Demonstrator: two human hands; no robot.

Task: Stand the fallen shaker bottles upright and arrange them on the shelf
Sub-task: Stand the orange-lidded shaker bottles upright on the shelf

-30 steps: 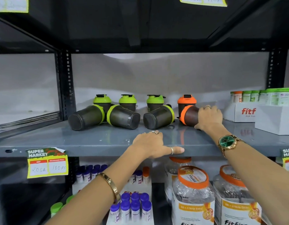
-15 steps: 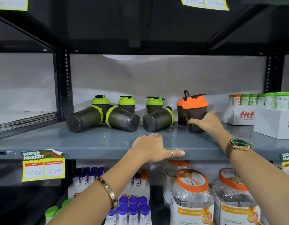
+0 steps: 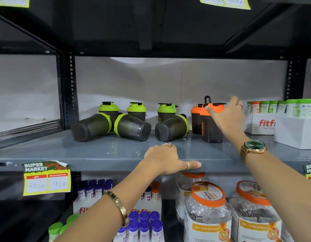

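On the grey metal shelf [image 3: 102,154] at chest height, three green-lidded shaker bottles lie toppled on their sides with their dark bases toward us: one at the left [image 3: 91,127], one in the middle [image 3: 133,127] just beside it with the two lids close together, and one further right [image 3: 171,128]. Behind them three more green-lidded shakers [image 3: 136,110] stand upright in a row near the back. To the right, an orange-lidded shaker [image 3: 211,126] stands upright on the shelf, with a second orange-lidded one [image 3: 196,119] upright just behind and to its left. The person's right hand [image 3: 228,117] reaches over that front orange shaker, thumb against the lid and fingers spread loosely past its far side; whether it actually grips the bottle I cannot tell. A gold watch with a green face [image 3: 254,147] sits on that wrist. The left hand [image 3: 166,158] rests flat on the shelf's front edge, fingers on top and thumb stretched along the lip, holding nothing, a gold bracelet [image 3: 118,208] on its wrist. White boxes of small green-capped tubs [image 3: 291,123] sit at the far right, and a yellow price tag [image 3: 46,179] hangs from the shelf edge at left.
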